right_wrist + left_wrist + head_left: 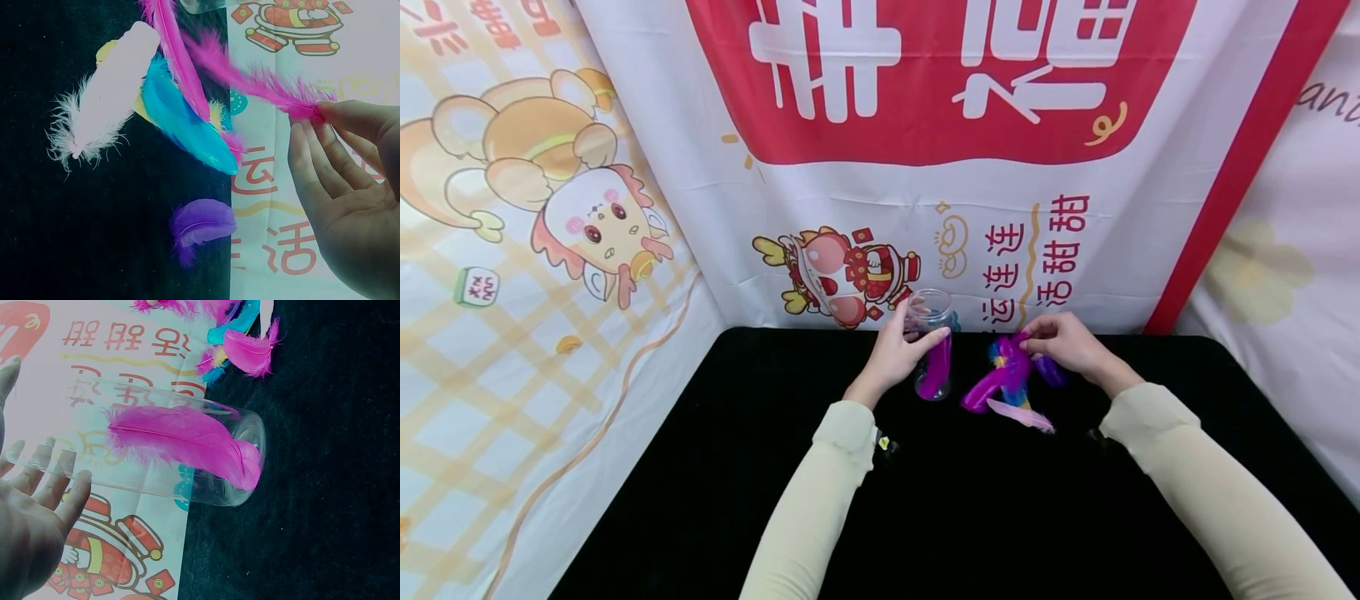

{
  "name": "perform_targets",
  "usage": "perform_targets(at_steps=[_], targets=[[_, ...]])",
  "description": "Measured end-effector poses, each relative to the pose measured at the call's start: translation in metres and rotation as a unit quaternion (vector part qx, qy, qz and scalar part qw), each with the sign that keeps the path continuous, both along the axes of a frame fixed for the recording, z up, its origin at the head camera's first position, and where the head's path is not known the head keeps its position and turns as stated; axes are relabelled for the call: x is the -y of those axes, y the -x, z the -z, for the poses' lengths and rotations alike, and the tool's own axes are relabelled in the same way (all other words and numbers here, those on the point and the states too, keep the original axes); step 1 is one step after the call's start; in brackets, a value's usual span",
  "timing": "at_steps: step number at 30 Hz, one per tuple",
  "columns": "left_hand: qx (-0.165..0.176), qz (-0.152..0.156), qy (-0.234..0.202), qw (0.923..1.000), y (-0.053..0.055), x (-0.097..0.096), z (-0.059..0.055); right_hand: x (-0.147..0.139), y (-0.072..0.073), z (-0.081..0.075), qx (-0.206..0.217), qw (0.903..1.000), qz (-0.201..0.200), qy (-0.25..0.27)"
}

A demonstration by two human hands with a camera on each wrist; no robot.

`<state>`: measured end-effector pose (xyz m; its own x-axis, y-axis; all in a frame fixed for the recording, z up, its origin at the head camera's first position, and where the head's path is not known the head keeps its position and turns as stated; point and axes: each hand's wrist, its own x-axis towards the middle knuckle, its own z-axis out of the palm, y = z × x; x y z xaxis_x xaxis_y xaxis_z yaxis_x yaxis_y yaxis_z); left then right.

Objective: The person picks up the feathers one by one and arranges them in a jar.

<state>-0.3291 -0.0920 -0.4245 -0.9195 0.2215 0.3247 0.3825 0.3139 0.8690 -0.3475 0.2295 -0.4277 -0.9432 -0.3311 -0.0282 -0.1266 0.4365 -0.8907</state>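
Observation:
My left hand [897, 354] grips a tall clear jar [255, 428], thumb on one side and fingers on the other. The jar stands upright on the black table near its back edge. Inside it, at the bottom, is a magenta feather [181, 434]. To the right, my right hand [1070, 343] pinches another magenta feather [262, 92] by its end, between thumb and fingertips. Below that hand lies a loose heap with a pale pink feather [112, 87], a blue feather [181, 122] and a long magenta feather [178, 53]. A purple feather [203, 222] lies apart from the heap.
The black table [925, 517] meets a printed white cloth backdrop [865, 200] just behind the jar. Another patterned cloth [505, 350] hangs on the left. A small dark item with a yellow mark [884, 443] shows beside the left cuff.

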Motion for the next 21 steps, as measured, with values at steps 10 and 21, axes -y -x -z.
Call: perform_targets(at_steps=[10,21], targets=[[0.001,0.005,0.001,1.0,0.0002,0.001,-0.0001,0.0024,-0.0021,-0.005,-0.004,1.0,0.002,0.007],[0.009,0.003,-0.001,1.0,-0.0007,0.0014,-0.0002,0.0061,-0.0033,-0.0065,-0.028,0.9995,0.006,0.009]])
